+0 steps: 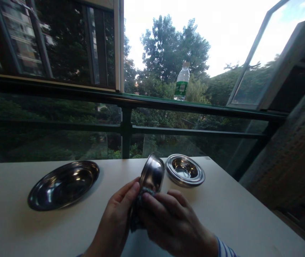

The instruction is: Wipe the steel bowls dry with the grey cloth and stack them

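Shiny steel catches the window light in the head view: a bowl stands tipped up on edge between the person's two hands, near the front middle of the white table. The left hand grips it from the left, its thumb pressed along the near edge, so the bowl's upper part rises clear beyond the thumb and its lower part sinks between the palms. The right hand comes from the right, fingers curled around a dark, crumpled cloth and pressing it against the bowl's lower half. Whether the bowl's bottom edge touches the table cannot be told, as the fingers and cloth hide it. A striped sleeve shows at the right wrist.

Just right of the bowl's upper end sit nested round dishes with wide rims; well apart on the left lies an oval dish, open side up. Behind the table runs a dark railing, and a clear plastic bottle with a green label stands upright at its top, before leafy trees.
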